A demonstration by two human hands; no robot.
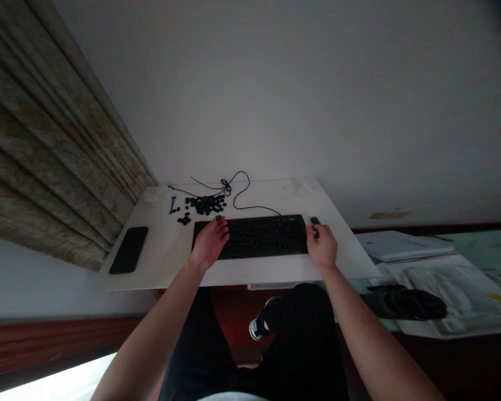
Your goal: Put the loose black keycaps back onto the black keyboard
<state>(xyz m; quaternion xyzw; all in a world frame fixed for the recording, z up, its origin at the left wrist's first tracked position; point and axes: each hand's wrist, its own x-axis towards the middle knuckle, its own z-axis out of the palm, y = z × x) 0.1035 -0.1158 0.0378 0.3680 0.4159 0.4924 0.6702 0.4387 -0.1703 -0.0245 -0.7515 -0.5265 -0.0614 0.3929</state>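
A black keyboard (267,236) lies across the white table, many of its keys off. Over its left end is my left hand (211,242), closed with a small dark keycap (218,218) pinched at the fingertips. My right hand (323,246) is at the keyboard's right edge, its fingers curled in. A small dark piece (315,220) shows just beyond those fingers; dimness hides its kind and how the fingers meet it. Behind the keyboard, a heap of loose black keycaps (206,204) sits toward the left, with several strays around it.
The keyboard's tied cable (242,192) loops along the back by the wall. A blue tool (172,205) lies left of the heap, and a black phone (129,249) near the left edge. Right of the table are papers (403,247) and a dark folded bundle (409,302).
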